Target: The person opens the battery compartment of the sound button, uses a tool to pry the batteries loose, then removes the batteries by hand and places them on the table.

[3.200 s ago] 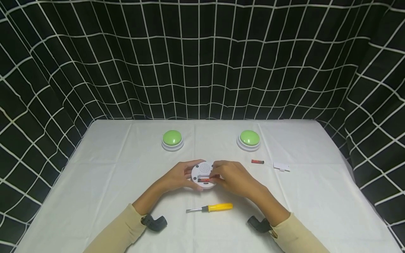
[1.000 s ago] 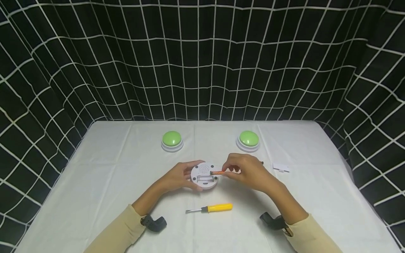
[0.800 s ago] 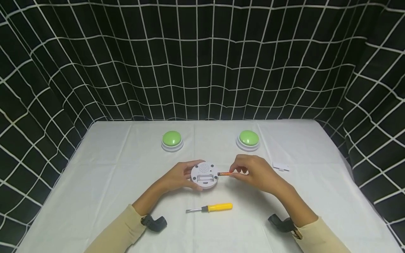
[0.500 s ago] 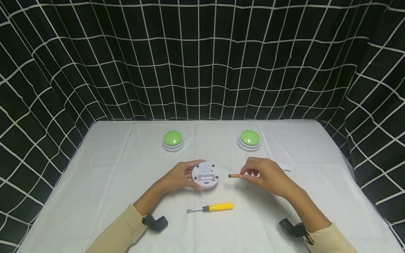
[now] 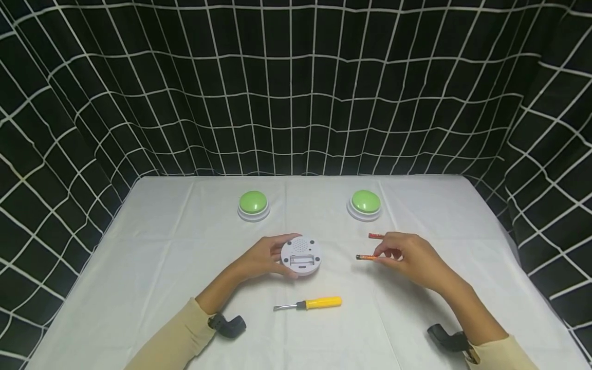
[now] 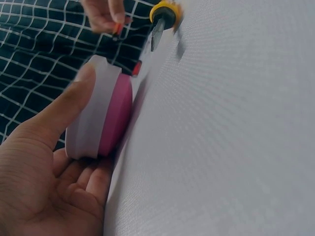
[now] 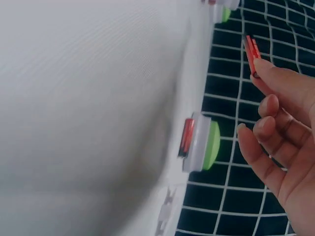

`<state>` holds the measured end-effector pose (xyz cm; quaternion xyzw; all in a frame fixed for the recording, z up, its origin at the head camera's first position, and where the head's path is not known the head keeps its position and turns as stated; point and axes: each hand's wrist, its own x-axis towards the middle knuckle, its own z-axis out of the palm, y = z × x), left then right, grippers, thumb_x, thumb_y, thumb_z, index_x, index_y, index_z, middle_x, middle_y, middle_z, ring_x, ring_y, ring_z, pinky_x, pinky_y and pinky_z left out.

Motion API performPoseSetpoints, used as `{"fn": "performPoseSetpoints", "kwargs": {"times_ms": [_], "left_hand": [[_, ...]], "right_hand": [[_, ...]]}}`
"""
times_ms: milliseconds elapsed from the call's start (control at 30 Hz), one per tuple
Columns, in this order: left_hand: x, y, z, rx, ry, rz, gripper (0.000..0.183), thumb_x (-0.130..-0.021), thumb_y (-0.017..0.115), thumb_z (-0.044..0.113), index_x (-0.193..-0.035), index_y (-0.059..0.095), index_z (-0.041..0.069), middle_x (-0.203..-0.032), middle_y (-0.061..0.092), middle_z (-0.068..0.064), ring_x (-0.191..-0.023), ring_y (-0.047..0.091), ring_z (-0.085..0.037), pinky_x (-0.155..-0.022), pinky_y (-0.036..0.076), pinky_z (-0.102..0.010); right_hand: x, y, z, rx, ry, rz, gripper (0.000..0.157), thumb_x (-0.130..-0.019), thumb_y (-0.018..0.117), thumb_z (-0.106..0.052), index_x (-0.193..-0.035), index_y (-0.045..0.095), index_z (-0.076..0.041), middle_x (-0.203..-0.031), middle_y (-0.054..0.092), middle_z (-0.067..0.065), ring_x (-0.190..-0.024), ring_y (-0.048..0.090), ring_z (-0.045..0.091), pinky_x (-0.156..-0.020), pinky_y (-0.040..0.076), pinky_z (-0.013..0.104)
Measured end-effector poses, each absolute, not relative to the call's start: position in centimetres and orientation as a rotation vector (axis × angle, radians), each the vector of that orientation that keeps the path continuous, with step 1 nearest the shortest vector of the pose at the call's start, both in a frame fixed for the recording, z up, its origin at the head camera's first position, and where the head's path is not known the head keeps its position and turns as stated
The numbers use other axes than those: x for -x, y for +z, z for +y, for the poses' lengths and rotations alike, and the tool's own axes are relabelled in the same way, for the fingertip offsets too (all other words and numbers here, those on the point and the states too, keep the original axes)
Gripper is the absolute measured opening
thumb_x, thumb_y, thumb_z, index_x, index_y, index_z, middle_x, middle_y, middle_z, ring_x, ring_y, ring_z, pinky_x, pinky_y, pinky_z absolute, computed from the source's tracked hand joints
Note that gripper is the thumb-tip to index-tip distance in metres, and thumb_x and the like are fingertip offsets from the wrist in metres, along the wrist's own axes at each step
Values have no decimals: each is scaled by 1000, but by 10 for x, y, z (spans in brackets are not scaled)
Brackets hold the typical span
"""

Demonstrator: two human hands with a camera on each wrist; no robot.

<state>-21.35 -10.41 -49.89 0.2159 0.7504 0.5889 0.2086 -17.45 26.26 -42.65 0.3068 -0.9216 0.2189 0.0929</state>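
Note:
My left hand (image 5: 263, 259) grips a round white buzzer button (image 5: 300, 248) by its side, thumb at the front and fingers behind. Its underside faces up, with speaker holes and a bare battery compartment; in the left wrist view its pink dome (image 6: 118, 113) faces the table. My right hand (image 5: 411, 257) pinches a red and black AAA battery (image 5: 365, 257) between thumb and fingertips, to the right of the buzzer and above the cloth. Just behind it a second battery (image 5: 376, 236) lies on the table, partly covered by the hand.
Two green-domed buzzers stand toward the back, a left one (image 5: 253, 205) and a right one (image 5: 365, 205). In front of the held buzzer lies a yellow-handled screwdriver (image 5: 319, 303). The white battery cover (image 7: 164, 211) shows in the right wrist view. A black gridded curtain (image 5: 296, 103) surrounds the white table.
The right hand has drawn a battery out of the buzzer's compartment and carried it rightward, near the loose battery. The left hand and buzzer stay in place.

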Motion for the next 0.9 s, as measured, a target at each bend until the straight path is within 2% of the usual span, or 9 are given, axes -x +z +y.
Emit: {"fn": "performPoseSetpoints", "kwargs": {"times_ms": [367, 900], "left_hand": [[213, -497, -104, -593, 1641, 2076, 98, -68, 94, 9, -153, 46, 17, -150, 54, 0, -134, 54, -17, -108, 47, -26], [213, -497, -104, -592, 1625, 2094, 98, -69, 94, 11, -154, 45, 18, -151, 52, -1, -135, 53, -17, -108, 46, -26]], "right_hand": [[180, -432, 283, -893, 616, -2716, 22, -77, 87, -8, -85, 75, -24, -73, 52, -23, -67, 49, 3, -56, 43, 22], [196, -438, 292, -747, 557, -2836, 13, -79, 85, -10, -85, 78, -18, -69, 52, -15, -64, 47, 6, -56, 39, 26]]}}
